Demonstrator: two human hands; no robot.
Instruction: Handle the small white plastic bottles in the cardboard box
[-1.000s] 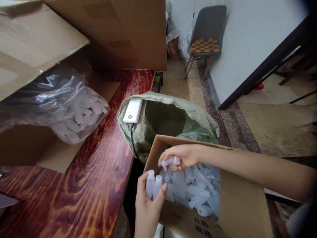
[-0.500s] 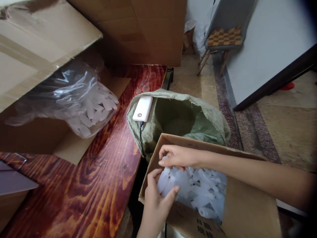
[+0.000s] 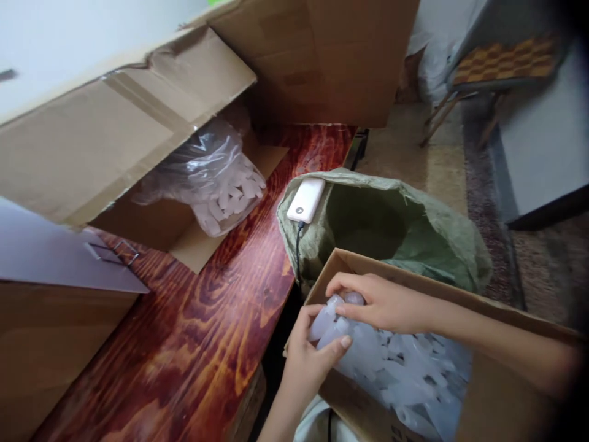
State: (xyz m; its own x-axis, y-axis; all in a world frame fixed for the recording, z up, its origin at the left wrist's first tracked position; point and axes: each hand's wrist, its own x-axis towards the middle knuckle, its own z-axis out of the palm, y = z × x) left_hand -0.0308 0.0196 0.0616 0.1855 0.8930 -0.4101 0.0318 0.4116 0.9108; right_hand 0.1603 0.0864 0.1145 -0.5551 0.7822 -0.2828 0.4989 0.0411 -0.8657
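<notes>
Closing in, right hand [image 3: 384, 302], fingers half-curled, hold unclear, meets bottles [image 3: 323, 324] clasped by left hand [image 3: 306, 357]; both now engaged.

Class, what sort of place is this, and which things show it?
Probably an informal workroom: an open cardboard box of pale plastic pieces, a clear bag of similar pieces, and a wide-open sack beside a wooden table.
</notes>
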